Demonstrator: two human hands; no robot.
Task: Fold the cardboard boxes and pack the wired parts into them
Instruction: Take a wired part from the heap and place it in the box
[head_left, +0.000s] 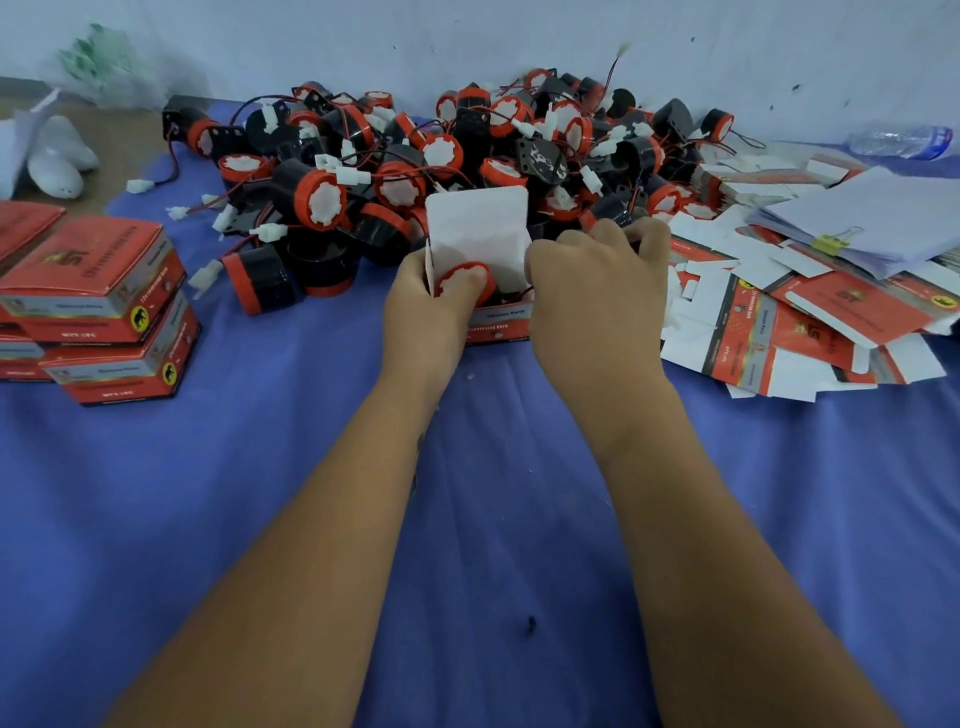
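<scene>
Seating wired part (462, 283) into open box (488, 291), centre of blue cloth (311, 467), just near of the parts pile (441, 150). Left hand (431, 306) grips box and part; right hand (597, 291) curled on right wall, fingertips hidden. Tuck wire inside before closing white lid flap (478, 223), or it likely snags.

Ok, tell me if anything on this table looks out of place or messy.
Nothing looks damaged. The flat boxes on the right lie in a loose, slanted heap rather than a stack, and a water bottle lies on its side behind them. One white plug trails off the blue cloth at the left.
</scene>
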